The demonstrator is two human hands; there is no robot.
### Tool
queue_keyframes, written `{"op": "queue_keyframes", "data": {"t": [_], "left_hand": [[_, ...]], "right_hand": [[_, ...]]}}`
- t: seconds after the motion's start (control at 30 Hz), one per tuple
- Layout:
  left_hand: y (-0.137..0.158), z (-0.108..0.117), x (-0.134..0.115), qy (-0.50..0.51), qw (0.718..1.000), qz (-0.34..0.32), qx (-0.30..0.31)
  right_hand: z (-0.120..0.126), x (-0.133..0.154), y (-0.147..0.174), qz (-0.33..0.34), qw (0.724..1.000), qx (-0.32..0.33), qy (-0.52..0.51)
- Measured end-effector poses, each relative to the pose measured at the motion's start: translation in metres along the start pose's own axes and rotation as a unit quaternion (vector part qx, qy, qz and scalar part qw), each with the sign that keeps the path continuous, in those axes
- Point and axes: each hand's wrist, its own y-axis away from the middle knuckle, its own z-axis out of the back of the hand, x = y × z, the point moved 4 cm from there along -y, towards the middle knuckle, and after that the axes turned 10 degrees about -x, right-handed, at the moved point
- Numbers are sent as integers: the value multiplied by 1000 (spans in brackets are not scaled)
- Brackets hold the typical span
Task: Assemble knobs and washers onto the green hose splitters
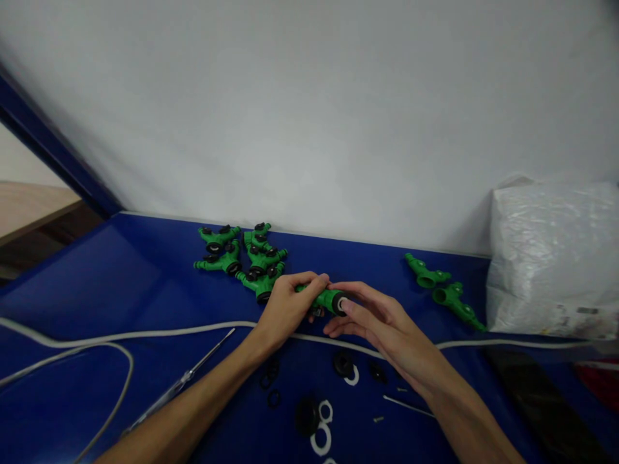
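My left hand [283, 306] is wrapped round a green hose splitter [326, 299] above the middle of the table. A black collar [337, 303] forms its right end, with a white washer [343, 304] showing in the mouth. At that end my right hand [387, 322] has its thumb against the washer and its index finger along the far side; its other fingers reach out below. Below the hands lie black rings [273, 398], white washers [322, 439] and black round caps [308, 417]. Part of the splitter is hidden by my left hand.
Several green splitters with black valves [261, 283] stand at the back left. Two bare green bodies [454, 301] lie right, beside a plastic-wrapped package [551, 258]. A pale cable [169, 333] crosses the blue table [155, 277]. A screwdriver [188, 375] and small screws [378, 419] lie nearer.
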Motion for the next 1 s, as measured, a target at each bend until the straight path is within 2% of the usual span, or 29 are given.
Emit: {"op": "queue_keyframes", "data": {"t": [0.2, 0.53, 0.77, 0.87, 0.93, 1.0], "left_hand": [[1, 0, -1, 1, 1000, -3, 0], [1, -1, 6, -17, 1000, -9, 2], [-1, -3, 2, 49, 998, 40, 3], [0, -4, 5, 61, 996, 63, 5], [1, -5, 6, 41, 998, 45, 18], [3, -5, 2, 0, 1000, -11, 26]], "right_hand": [[0, 2, 3, 6, 1000, 7, 18], [-1, 5, 1, 20, 998, -19, 56], [-2, 7, 3, 25, 994, 11, 107], [-3, 2, 2, 25, 991, 4, 134], [-4, -1, 0, 42, 989, -13, 143], [-3, -3, -3, 59, 987, -32, 147]]}}
